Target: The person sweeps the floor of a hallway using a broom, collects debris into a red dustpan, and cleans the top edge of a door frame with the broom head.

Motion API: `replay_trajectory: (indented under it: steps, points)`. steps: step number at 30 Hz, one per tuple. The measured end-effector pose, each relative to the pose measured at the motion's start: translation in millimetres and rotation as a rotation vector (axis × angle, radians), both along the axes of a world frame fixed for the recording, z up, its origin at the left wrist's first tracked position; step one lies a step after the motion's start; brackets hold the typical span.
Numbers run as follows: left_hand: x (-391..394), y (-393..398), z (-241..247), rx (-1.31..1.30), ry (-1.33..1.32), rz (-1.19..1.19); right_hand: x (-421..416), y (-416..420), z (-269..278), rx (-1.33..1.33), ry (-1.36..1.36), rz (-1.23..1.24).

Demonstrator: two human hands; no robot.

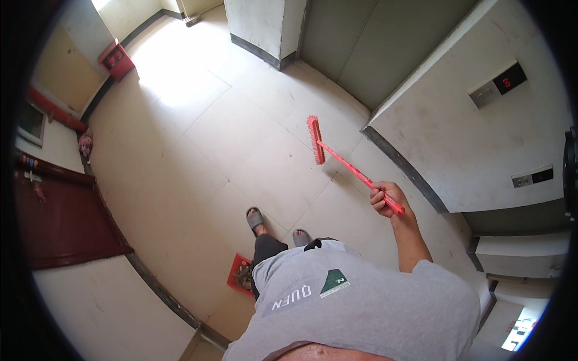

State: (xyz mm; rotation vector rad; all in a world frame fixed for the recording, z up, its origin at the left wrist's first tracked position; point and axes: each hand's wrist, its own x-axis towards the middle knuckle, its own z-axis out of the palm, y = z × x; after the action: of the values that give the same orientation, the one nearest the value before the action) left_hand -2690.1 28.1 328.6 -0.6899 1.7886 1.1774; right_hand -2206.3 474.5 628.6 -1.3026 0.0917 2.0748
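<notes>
My right hand is closed around the upper end of the red handle of a broom. The broom stretches ahead of me, and its head of pink-red bristles is over the pale tiled floor; whether the bristles touch the tiles I cannot tell. My left hand is out of view. Beside my left leg is a red dustpan holding brownish debris, partly hidden by my dark trousers. My feet, in grey slide sandals, stand on the tiles.
Elevator doors and a wall with call panels run along the right. To the left are a dark red door, a pink plastic bag and a red fire-extinguisher box. Another broom leans at the far end.
</notes>
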Motion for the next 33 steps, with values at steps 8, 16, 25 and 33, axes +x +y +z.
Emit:
replay_trajectory:
  steps: [8,16,25,33]
  points:
    - [-125,188,23,0.013,-0.035,-0.342,-122,103,14,0.167,-0.439,0.176]
    - [-298,414,87,0.054,0.325,-0.444,-174,251,-11,0.251,-0.645,0.203]
    - [-305,552,85,-0.124,0.19,-0.613,-211,530,-107,0.388,-0.875,0.295]
    - [-349,646,103,-0.117,0.343,-0.965,-234,726,-231,0.302,-0.908,0.199]
